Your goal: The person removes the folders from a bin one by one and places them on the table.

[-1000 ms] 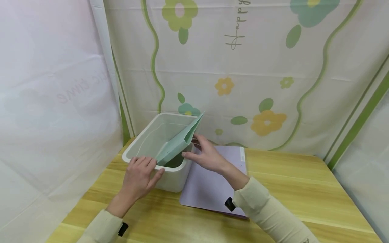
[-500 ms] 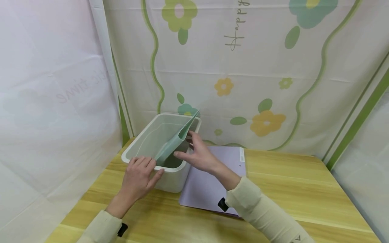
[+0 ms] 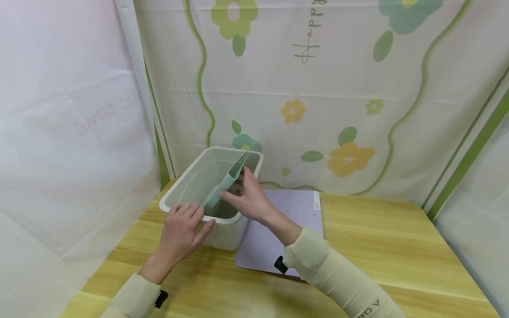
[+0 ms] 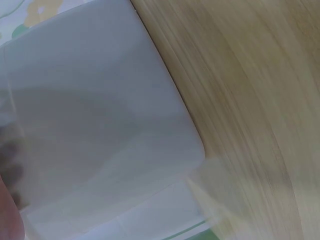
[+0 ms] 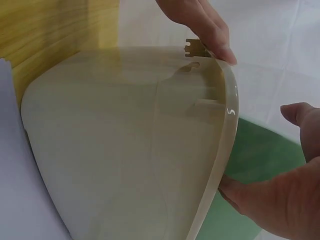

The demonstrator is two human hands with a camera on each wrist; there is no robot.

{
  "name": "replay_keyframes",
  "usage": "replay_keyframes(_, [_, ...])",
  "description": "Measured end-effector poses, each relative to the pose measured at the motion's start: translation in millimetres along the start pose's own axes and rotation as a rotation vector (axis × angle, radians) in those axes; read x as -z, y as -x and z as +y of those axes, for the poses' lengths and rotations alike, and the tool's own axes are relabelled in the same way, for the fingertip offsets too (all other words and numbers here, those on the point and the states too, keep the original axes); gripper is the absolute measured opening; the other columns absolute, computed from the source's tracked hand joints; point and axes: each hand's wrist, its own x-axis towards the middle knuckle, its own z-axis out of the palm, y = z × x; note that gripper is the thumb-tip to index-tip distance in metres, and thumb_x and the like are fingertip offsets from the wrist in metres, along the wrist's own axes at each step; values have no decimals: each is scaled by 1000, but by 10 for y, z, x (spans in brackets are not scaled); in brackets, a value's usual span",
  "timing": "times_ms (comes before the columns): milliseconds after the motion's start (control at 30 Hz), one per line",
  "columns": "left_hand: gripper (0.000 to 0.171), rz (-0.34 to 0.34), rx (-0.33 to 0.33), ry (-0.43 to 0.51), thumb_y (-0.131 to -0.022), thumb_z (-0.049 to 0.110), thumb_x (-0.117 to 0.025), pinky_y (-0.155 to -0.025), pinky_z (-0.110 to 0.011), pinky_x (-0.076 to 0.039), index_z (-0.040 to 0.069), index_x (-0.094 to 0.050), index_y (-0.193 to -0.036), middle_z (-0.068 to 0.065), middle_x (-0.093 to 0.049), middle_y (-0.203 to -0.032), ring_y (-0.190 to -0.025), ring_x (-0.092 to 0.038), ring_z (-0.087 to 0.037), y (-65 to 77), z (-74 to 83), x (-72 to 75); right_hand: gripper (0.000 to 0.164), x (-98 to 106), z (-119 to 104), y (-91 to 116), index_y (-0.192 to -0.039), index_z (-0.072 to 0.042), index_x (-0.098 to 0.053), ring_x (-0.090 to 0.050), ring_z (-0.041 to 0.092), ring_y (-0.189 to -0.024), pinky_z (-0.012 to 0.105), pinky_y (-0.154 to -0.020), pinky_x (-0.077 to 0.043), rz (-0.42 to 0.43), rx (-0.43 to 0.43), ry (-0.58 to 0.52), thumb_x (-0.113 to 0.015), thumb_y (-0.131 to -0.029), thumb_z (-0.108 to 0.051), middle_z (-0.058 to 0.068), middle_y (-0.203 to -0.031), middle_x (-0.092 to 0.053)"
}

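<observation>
green folder [image 3: 227,183] partly hidden, sleeve lettering [image 3: 372,308] cropped

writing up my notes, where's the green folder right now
In the head view, the green folder leans inside the white bin, left of the picture's centre, its upper end sticking out, next to the right hand.

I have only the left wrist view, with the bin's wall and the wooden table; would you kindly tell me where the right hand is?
Observer: The right hand reaches over the right rim of the bin, at a green folder.
Operator: Thank you; is that folder fully below the rim?
Observer: No, part of it sticks up above the rim.
Operator: And what lies to the bin's right?
Observer: A purple folder, on the table.
</observation>
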Motion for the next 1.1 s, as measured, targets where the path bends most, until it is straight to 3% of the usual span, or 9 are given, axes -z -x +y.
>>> replay_keyframes(200, [57, -1, 3, 1, -106, 60, -31, -74, -45, -42, 11, -48, -80, -2, -47, -74, -72, -53, -27, 0, -12, -13, 70, -77, 22, -73, -147, -4, -30, -52, 35, -134, 51, -105, -47, 11, 29, 43, -73, -92, -13, 16, -144, -42])
replay_keyframes(600, [58, 15, -3, -5, -106, 60, -31, -72, -45, -42, 11, -48, -80, -2, -45, -73, -69, -51, -27, -2, -14, -20, 69, -127, 55, -166, -144, -2, -33, -56, 24, -127, 38, -104, -48, 85, 24, 119, -76, -91, -14, 14, -139, -46])
replay_keyframes(833, [60, 20, -6, -5, -106, 60, -30, -72, -46, -43, 10, -49, -79, -2, -47, -73, -68, -52, -27, -19, -13, -37, 69, -164, 43, -213, -143, 0, -33, -59, 28, -124, 41, -101, -51, 141, 18, 121, -77, -90, -13, 18, -136, -49])
replay_keyframes(1100, [58, 37, -12, -5, -106, 59, -32, -71, -45, -42, 10, -49, -79, -3, -48, -73, -69, -52, -28, -11, -27, -32, 67, -241, 38, -227, -142, 0, -35, -61, 24, -120, 38, -97, -52, 180, -11, 174, -74, -91, -22, 13, -129, -56])
